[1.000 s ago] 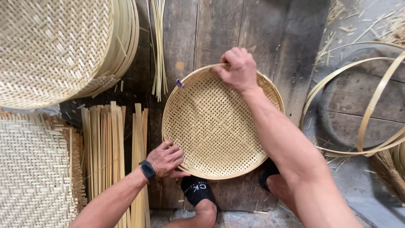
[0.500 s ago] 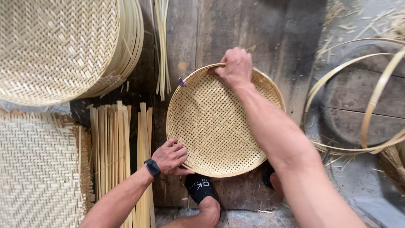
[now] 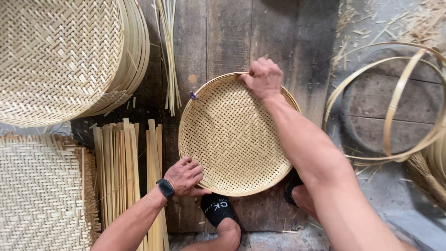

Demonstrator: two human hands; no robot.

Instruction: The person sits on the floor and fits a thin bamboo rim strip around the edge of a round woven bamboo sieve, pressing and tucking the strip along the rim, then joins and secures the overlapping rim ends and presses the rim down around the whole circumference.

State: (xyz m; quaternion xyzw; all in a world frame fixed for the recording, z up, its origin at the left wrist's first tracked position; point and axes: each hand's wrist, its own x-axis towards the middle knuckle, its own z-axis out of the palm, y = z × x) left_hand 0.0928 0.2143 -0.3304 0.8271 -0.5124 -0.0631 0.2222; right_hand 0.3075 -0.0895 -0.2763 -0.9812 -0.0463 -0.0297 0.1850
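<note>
A round woven bamboo tray (image 3: 232, 135) lies on dark wooden boards in front of me. My right hand (image 3: 263, 78) grips its far rim at the top. My left hand (image 3: 185, 176), with a dark watch on the wrist, holds the near left rim. A small purple tie (image 3: 193, 95) sits on the rim at upper left. My foot in a black sock (image 3: 216, 209) presses up against the tray's near edge.
A stack of large woven trays (image 3: 60, 56) fills the upper left. A flat woven mat (image 3: 42, 190) lies at lower left, beside flat bamboo strips (image 3: 121, 167). Thin bamboo slivers (image 3: 171, 51) lie above the tray. Bent bamboo hoops (image 3: 395, 102) rest at right.
The tray and both hands sit slightly further right in view. My right hand has shifted a little along the far rim; my left hand stays on the near rim.
</note>
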